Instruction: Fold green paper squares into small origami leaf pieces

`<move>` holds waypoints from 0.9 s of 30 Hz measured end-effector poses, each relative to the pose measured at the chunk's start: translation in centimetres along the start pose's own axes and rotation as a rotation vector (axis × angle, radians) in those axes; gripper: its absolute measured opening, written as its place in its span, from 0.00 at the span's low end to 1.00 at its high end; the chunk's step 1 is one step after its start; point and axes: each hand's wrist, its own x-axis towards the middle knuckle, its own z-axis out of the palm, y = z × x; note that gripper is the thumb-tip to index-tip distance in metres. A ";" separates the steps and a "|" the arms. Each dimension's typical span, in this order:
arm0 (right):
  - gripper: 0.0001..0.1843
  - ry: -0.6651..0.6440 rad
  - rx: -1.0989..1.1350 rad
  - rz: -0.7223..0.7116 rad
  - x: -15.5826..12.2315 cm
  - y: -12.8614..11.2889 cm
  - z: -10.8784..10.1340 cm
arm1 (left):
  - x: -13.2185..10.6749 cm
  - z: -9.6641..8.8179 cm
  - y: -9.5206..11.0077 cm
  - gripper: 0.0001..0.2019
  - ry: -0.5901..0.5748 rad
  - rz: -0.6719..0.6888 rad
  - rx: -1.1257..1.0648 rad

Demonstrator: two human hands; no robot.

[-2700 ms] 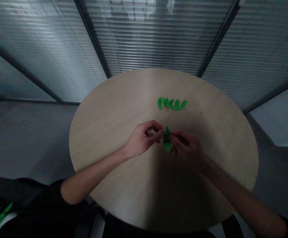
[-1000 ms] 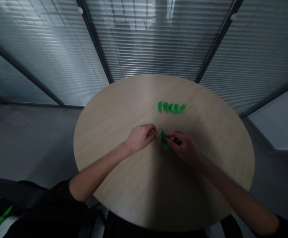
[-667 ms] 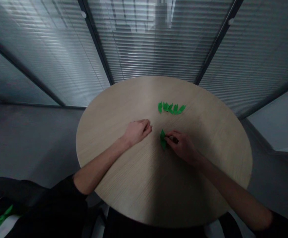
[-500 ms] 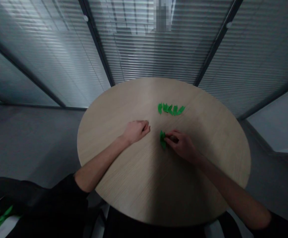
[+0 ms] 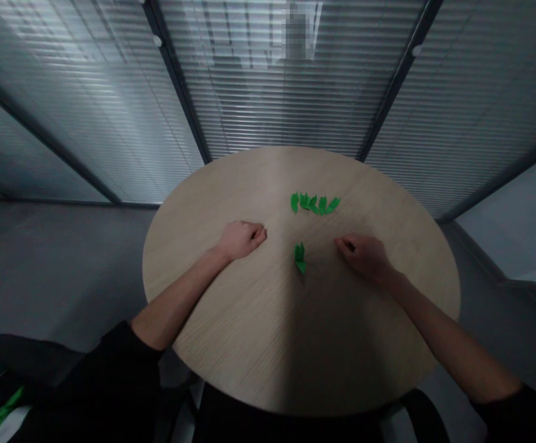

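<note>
Right hand lets go of the green piece

The change is at the middle of the round table (image 5: pixel 231 320): the right hand (image 5: pixel 362 252) no longer pinches the small folded green piece (image 5: pixel 300 265) and now sits well apart from it, to its right. Its fingers are curled in with nothing visible between them. The left hand (image 5: pixel 242 239), already clear of the piece a moment earlier, rests on the other side in a loose fist, and it too shows nothing held.

So the piece sits between the two hands with neither touching it, and handling of it appears to have paused. It seems to keep its folds unaided, two points toward the far side and a wider flap nearest the person, though the light is too dim to tell how far it stands up.

Beyond it, the row of green pieces (image 5: pixel 322 206) keeps the same order, untouched
</note>
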 end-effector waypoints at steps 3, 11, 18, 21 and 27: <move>0.26 -0.021 -0.124 0.011 0.1 0.6 -0.1 | 0.1 -0.1 -0.1 0.22 0.002 -0.006 0.007; 0.27 -0.045 -0.162 0.017 0.2 0.7 0.1 | 0.4 0.1 -0.6 0.23 0.007 -0.014 0.016; 0.25 -0.042 -0.149 0.016 0.1 0.8 -0.1 | 0.5 0.0 -0.7 0.24 0.012 -0.022 0.017; 0.25 -0.033 -0.139 0.010 0.1 0.7 -0.1 | 0.5 0.0 -0.6 0.24 0.010 -0.025 0.019; 0.26 -0.024 -0.125 0.000 0.1 0.9 -0.1 | 0.4 0.0 -0.7 0.24 0.015 -0.032 0.016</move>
